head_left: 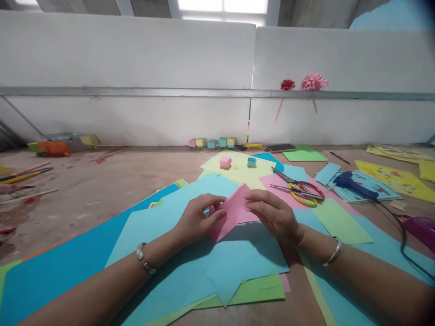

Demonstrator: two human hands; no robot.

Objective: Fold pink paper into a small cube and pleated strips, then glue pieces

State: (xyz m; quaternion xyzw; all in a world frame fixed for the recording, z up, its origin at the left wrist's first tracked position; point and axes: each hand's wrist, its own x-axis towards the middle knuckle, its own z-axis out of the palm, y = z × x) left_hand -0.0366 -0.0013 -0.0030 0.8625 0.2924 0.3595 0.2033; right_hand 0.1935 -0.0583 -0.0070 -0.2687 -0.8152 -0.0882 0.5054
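Observation:
A folded sheet of pink paper is held up between both hands, over a pile of light blue paper. My left hand pinches its left edge, the thumb lying across the front. Closed on the upper right edge is my right hand, its fingertips bent around the paper. Just beyond the hands, a small pink paper box and a small teal paper box sit on a pale yellow sheet. Red-handled scissors and yellow-handled scissors lie crossed to the right.
A blue glue gun with its cord rests at the right. Several small paper boxes line the foot of the white partition. Pink paper flowers stick up at its rail. Pencils lie at far left.

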